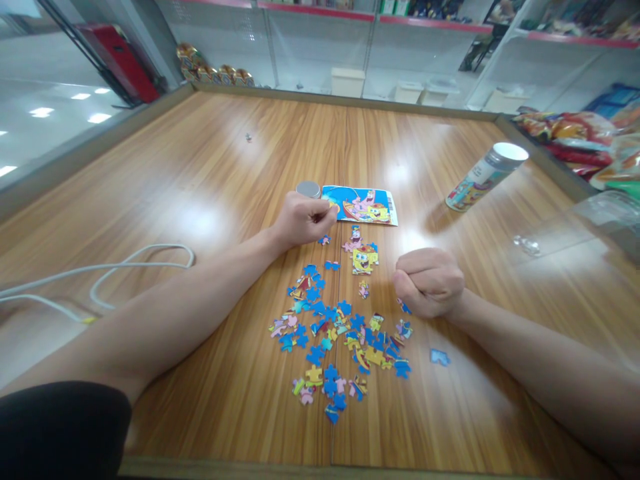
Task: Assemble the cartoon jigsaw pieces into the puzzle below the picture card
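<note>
My left hand [306, 219] is closed, with thumb and index finger together over the left edge of the reference picture card [373, 204]. Whether a small thing sits between those fingertips is hidden. The card shows cartoon figures on blue. My right hand [430, 281] rests on the table as a fist, and nothing shows in it. A blue puzzle piece [404, 306] lies partly behind its wrist side. Between my hands is a joined cluster of puzzle pieces [364, 260] with a yellow face. Nearer me lies a scattered heap of loose puzzle pieces [330, 327].
A cardboard tube [483, 179] stands at the right, and a round metal lid [307, 189] lies behind my left hand. One blue piece [440, 357] lies apart at the right. A white cable [135, 263] loops at the left. Snack bags [575, 137] flank the right edge.
</note>
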A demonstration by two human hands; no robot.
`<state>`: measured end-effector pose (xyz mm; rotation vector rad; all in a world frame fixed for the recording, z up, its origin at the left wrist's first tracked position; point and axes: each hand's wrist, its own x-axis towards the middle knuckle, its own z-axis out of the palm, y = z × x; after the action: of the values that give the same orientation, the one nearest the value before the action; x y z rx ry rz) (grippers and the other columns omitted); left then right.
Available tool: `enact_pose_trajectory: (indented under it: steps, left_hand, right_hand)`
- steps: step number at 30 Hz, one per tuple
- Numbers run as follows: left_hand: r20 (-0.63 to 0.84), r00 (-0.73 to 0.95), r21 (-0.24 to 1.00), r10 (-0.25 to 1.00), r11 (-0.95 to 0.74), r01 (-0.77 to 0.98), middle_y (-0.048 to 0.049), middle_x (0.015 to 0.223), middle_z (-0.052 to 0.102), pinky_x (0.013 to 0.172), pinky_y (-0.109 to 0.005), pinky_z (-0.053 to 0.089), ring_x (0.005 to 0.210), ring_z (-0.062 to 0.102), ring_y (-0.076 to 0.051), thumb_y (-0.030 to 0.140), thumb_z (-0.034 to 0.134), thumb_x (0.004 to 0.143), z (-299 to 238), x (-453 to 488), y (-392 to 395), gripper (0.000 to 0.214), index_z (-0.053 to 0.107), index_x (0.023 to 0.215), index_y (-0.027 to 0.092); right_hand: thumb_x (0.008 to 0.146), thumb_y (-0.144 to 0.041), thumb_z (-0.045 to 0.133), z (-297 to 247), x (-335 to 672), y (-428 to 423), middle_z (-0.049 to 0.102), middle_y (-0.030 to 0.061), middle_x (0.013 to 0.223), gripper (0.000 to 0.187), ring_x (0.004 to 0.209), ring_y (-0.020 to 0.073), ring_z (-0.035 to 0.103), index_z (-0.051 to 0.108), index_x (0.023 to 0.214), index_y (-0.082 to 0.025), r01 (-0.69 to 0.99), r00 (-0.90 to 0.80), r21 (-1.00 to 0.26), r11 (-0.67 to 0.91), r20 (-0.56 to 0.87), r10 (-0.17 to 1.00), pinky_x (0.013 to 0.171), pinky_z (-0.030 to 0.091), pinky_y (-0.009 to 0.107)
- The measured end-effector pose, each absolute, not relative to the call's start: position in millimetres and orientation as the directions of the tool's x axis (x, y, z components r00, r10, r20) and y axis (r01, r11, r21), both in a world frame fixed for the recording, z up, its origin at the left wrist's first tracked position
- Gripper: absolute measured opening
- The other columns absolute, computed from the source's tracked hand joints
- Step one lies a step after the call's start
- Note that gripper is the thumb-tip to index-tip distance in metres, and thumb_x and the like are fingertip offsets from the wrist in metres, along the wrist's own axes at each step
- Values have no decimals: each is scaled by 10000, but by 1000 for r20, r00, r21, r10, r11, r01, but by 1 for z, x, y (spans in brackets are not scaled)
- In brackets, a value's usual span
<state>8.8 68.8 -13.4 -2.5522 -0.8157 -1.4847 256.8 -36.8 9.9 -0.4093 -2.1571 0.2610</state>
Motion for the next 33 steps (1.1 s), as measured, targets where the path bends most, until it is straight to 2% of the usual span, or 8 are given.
enact_pose_trajectory:
  steps: [3,6,9,12,16,19,28,33]
  left_hand:
    - [830,386,190,403,-855,483,75,469,198,454,-213,206,421,187,-43,216,581,874,-15,9,70,503,292,466,159]
    - [836,382,188,395,-859,476,75,484,194,449,-215,196,425,193,-43,204,585,869,-16,9,71,492,297,472,160]
    - [846,377,179,378,-866,467,75,495,185,446,-211,189,433,180,-41,189,592,860,-16,9,72,487,290,479,158]
    - [852,375,171,365,-872,460,77,489,184,450,-207,190,435,169,-40,181,595,853,-16,9,72,487,279,483,157]
    - [846,377,182,377,-869,461,76,477,197,454,-212,193,425,184,-39,189,597,852,-16,10,72,485,292,477,157]
    - [842,376,189,387,-864,466,74,482,188,453,-215,188,430,176,-42,200,594,856,-16,10,71,491,288,474,159]
    - [838,393,171,377,-867,468,73,485,184,460,-189,175,430,179,-31,210,577,871,-15,10,72,494,292,473,144]
    - [832,400,176,384,-868,465,76,477,196,455,-196,187,429,174,-34,208,576,870,-14,10,71,493,296,469,149]
  right_hand:
    - [924,-41,482,10,257,-38,409,-45,454,443,395,80,336,429,513,-200,187,-556,-343,920,736,387,439,200,306]
    - [1040,-183,449,8,256,-43,639,-18,627,279,486,78,528,650,845,-178,226,-623,-391,892,646,441,471,332,257]
    - [1037,-270,532,9,251,-56,634,-51,604,157,468,76,522,660,1014,-182,163,-742,-351,922,572,349,467,308,270]
    - [1010,-319,594,12,243,-74,595,-74,557,146,457,82,503,662,979,-194,63,-867,-332,941,449,216,478,276,299]
    - [1033,-499,499,13,238,-89,599,-43,548,381,469,112,501,652,848,-203,62,-957,-373,926,241,162,489,241,322]
    - [1026,-444,513,10,239,-91,614,-33,570,328,485,121,505,644,833,-213,82,-979,-368,926,146,144,504,222,322]
    - [1005,-331,548,15,238,-92,577,-37,538,189,456,120,467,608,882,-201,149,-983,-366,918,48,179,505,210,305]
    - [1012,-334,530,11,236,-89,564,-47,553,187,464,115,450,576,887,-203,177,-967,-331,927,115,226,495,207,300]
